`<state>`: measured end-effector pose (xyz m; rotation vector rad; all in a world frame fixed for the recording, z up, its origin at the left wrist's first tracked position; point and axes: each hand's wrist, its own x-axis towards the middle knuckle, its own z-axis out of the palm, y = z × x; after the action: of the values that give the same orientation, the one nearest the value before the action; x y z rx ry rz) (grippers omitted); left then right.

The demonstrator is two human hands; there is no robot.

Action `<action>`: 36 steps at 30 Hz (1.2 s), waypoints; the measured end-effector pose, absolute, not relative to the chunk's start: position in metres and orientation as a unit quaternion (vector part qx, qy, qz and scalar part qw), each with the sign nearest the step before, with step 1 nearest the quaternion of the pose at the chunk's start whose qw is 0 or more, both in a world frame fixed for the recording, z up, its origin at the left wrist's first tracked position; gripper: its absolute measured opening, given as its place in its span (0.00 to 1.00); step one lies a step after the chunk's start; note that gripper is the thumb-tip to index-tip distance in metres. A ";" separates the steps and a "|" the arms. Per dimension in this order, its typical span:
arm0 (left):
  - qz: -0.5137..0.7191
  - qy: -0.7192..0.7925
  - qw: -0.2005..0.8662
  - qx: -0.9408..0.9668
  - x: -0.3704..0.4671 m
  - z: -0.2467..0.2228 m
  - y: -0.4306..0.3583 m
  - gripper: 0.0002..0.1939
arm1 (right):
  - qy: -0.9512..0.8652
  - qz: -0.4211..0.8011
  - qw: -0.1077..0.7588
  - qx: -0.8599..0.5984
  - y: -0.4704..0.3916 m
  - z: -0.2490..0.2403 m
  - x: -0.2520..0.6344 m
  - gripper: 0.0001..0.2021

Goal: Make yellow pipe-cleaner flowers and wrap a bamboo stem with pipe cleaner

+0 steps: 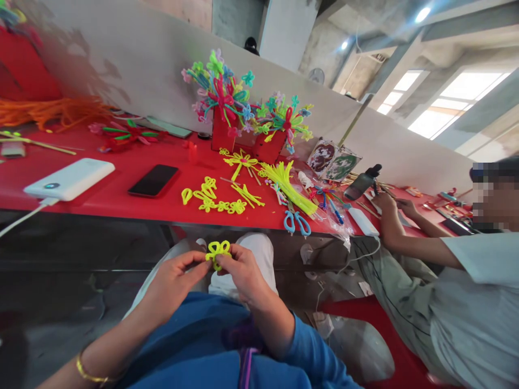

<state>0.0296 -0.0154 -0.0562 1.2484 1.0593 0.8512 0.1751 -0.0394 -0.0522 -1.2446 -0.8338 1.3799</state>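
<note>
Left hand (172, 281) and right hand (247, 273) pinch opposite edges of the yellow pipe-cleaner flower (219, 255), apparently steadying its loops.

Both hands (214, 274) pinch a yellow looped flower (218, 249) above the lap.

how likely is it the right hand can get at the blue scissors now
Likely yes: the blue scissors lie at the red table's near edge, handles uncovered, with nothing visible blocking the right hand. It is pinching a yellow flower, but the left hand holds that too.
</note>
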 end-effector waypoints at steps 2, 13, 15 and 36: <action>0.368 0.460 0.630 0.506 0.031 -0.055 -0.016 0.11 | -0.337 0.591 0.530 -0.506 -0.039 -0.051 0.174 0.06; 0.361 0.470 0.677 0.435 0.037 -0.042 -0.016 0.12 | -0.332 0.621 0.535 -0.467 -0.045 -0.050 0.180 0.15; 0.355 0.469 0.679 0.438 0.036 -0.041 -0.015 0.12 | -0.335 0.612 0.532 -0.479 -0.044 -0.052 0.179 0.12; 0.365 0.467 0.671 0.445 0.033 -0.048 -0.013 0.11 | -0.413 0.551 0.492 -0.533 -0.044 -0.061 0.177 0.03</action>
<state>0.0332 -0.0126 -0.0477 1.0026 1.0525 0.8231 0.1771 -0.0442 -0.0609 -1.2944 -1.0014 1.3368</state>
